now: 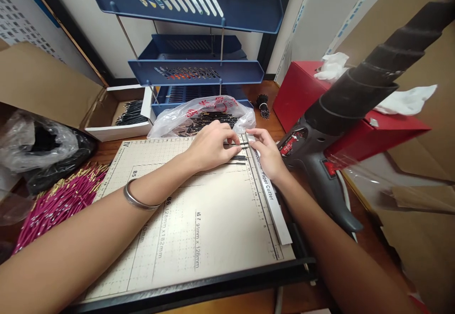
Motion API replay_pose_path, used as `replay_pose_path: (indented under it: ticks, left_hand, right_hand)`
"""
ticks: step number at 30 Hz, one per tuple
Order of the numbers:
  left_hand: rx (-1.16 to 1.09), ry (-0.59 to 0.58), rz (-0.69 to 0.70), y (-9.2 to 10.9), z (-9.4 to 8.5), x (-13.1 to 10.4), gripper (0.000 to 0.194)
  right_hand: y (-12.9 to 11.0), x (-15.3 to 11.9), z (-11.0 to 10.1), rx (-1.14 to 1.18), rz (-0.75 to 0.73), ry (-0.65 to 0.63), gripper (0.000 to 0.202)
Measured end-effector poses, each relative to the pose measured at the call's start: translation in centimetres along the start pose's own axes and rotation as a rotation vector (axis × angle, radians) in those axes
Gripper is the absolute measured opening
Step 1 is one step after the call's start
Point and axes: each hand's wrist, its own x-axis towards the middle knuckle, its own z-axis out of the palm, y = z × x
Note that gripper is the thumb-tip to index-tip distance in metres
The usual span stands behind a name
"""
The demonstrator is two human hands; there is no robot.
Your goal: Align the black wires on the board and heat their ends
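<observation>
My left hand rests on the cream board of a paper cutter, thumb and fingers pinched on a thin black cord-like piece whose end shows past the fingertips. Several short black pieces lie on the board just below the thumb, pointing at the cutter's edge rail. My right hand bends over the far end of this rail, index finger and thumb close together beside the black piece's end. Whatever its fingertips grip is hidden. Behind the board, a clear plastic bag holds many thin black pieces with gold-coloured tips.
A grey heat gun stands at the right before a red box. Blue tiered trays rise at the back. A white box of black cords, magenta cords and a black bag sit left. A black bundle lies behind.
</observation>
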Motion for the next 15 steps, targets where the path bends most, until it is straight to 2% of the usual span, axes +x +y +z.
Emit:
replay_pose_path:
  ticks: [15]
  left_hand:
    - [-0.033,0.006,0.031,0.62,0.69,0.41,0.016]
  right_hand:
    - [0.22,-0.02,-0.17,-0.004,-0.021,-0.037,0.036]
